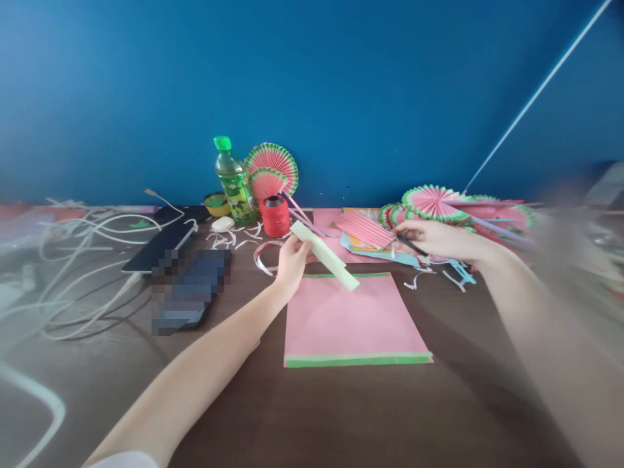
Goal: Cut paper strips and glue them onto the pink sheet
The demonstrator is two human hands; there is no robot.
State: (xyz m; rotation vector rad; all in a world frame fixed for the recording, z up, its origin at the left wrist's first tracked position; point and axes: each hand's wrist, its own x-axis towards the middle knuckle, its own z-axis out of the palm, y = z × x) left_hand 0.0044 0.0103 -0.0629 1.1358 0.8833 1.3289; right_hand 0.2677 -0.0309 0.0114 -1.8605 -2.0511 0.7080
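Observation:
My left hand (pixel 292 263) pinches a pale green paper strip (pixel 324 253) that slants down to the right, its lower end above a sheet. It appears to be two layers slightly offset. Below it, flat on the table, lies a pink paper sheet (pixel 351 318) with green bands along its near and far edges. At the right, my right hand (pixel 414 234) has its fingers closed on dark scissors (pixel 413 246), only partly visible. Beside those fingers is a pleated pink paper (pixel 363 227) resting on coloured papers.
Folded watermelon-coloured fans (pixel 433 203) lie at the back right; another fan (pixel 273 166) leans by a green bottle (pixel 234 185) and a red roll (pixel 275 216). Paper scraps, a tape roll (pixel 266 259), a phone (pixel 195 289), a tablet (pixel 158 247) and white cables (pixel 92 260) occupy the left.

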